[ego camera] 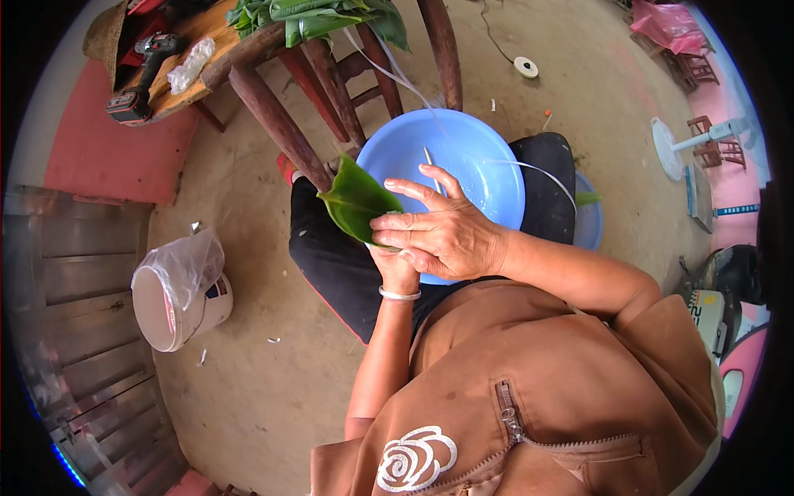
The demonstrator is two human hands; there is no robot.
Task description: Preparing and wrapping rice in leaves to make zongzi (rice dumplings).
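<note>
A folded green leaf (356,201) rises above the left rim of a blue plastic basin (496,192), which rests on my lap. My left hand (395,270), with a white bracelet at the wrist, holds the leaf from below; its fingers are mostly hidden. Over it lies my right hand (450,232), fingertips touching the lower part of the leaf, with the upper fingers spread. A small whitish bit shows at those fingertips. Within the basin is a thin pointed stick (429,160), its lower end hidden behind my right hand. White strips hang across the basin.
Bundled green leaves (322,18) lie on a wooden frame ahead. A cordless drill (146,74) sits on the wooden table (226,28). To the left stands a white bucket (180,310) with a plastic bag (192,260). Another blue basin (588,217) is beside my right knee.
</note>
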